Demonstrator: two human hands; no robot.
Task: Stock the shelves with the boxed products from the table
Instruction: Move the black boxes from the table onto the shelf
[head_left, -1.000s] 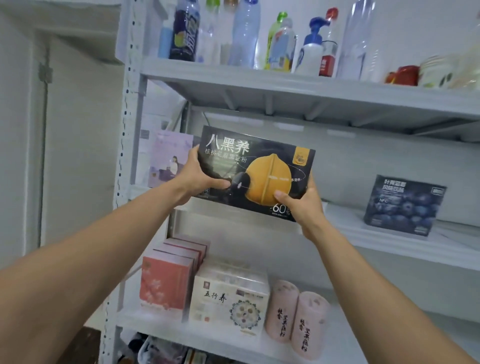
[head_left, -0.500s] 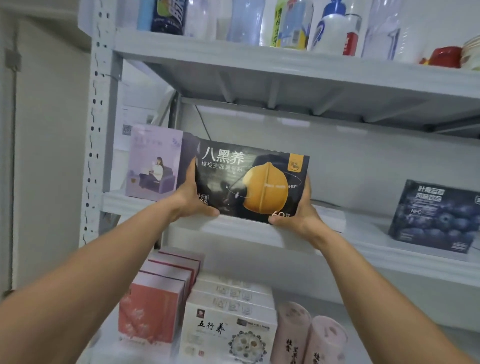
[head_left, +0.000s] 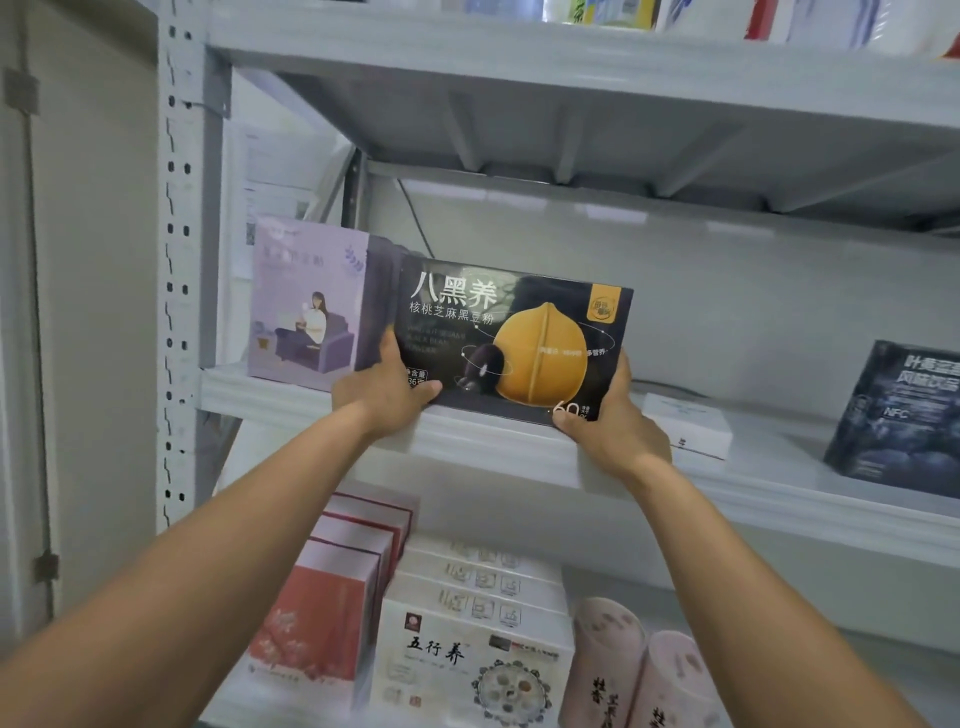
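Placing the black walnut-print cardboard box (head_left: 511, 343) on the grey metal shelf (head_left: 291, 400)
Left hand (head_left: 382, 387) and right hand (head_left: 613, 421) clamp its lower corners at the shelf's front edge; next it likely needs sliding back, then releasing

Held box (head_left: 514, 338) at the shelf (head_left: 291, 397) front — just right of the end box (head_left: 306, 301).
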